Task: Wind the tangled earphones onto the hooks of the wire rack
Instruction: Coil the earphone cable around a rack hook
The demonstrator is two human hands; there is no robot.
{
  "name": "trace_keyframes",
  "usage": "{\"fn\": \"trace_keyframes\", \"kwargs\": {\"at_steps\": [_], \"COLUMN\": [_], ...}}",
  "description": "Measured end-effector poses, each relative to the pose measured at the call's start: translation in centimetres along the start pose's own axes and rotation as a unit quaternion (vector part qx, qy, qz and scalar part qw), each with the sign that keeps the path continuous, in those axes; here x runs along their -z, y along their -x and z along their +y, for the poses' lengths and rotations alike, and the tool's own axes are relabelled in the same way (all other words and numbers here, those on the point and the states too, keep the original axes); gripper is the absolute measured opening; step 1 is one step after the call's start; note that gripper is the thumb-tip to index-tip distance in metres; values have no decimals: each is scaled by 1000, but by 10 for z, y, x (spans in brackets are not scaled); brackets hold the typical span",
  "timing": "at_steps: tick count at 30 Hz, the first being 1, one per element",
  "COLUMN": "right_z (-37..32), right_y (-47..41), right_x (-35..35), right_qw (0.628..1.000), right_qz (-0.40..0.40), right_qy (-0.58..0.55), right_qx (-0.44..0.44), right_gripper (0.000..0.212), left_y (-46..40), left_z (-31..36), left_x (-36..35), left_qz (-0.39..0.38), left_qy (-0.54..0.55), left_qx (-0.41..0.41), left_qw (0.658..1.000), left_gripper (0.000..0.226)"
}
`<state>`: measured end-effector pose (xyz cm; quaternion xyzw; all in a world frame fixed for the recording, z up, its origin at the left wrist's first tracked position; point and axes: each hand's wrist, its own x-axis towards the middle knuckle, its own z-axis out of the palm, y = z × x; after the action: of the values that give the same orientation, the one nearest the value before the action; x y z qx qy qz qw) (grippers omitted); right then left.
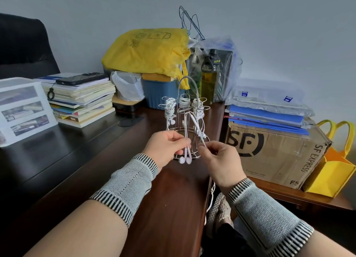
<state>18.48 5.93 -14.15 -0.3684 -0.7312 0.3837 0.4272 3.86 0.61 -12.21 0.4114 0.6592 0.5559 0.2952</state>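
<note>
- Our left hand (165,147) pinches the white earphone cord (186,133), its two earbuds (185,159) dangling below.
- Our right hand (221,158) pinches the same cord, just before the silver wire rack (187,120) on the dark wooden desk (173,199).

"SF" and "SF EXPRESS" on the cardboard box (273,152).

Dark wooden table (173,199), surface glossy. Standing directly on it: wire rack (185,122), stack of books (82,100), translucent drawer unit (23,106), blue tub (163,93) and white plastic bag (129,87). An adjoining lower table (289,195) bears a cardboard box (273,152) and a yellow bag (331,170).
</note>
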Motion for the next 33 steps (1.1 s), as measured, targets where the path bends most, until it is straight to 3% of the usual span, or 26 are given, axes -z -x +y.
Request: {"fn": "trace_keyframes", "kwargs": {"at_steps": [8, 12, 15, 18, 26, 33], "right_z": [4, 0, 4, 12, 24, 26], "right_y": [9, 26, 30, 24, 16, 14], "right_x": [-8, -16, -26, -29, -20, -15], "right_qw": [1000, 996, 970, 946, 951, 963], "right_qz": [12, -6, -26, 5, -11, -17], "right_qy": [-17, 25, 159, 233, 270, 240], "right_qx": [-10, 85, 182, 227, 147, 119], "right_gripper": [29, 31, 32, 33, 42, 26], "left_y": [2, 2, 7, 8, 9, 8], "left_z": [-5, -2, 4, 6, 9, 9], "left_x": [-2, -8, -11, -7, -8, -11], "left_qz": [-4, -20, -66, -116, -154, -108], "left_qy": [19, 66, 148, 215, 247, 237], "left_qx": [2, 12, 37, 56, 89, 108], "left_qw": [1000, 998, 986, 968, 953, 959], "left_gripper": [3, 8, 12, 14, 27, 26]}}
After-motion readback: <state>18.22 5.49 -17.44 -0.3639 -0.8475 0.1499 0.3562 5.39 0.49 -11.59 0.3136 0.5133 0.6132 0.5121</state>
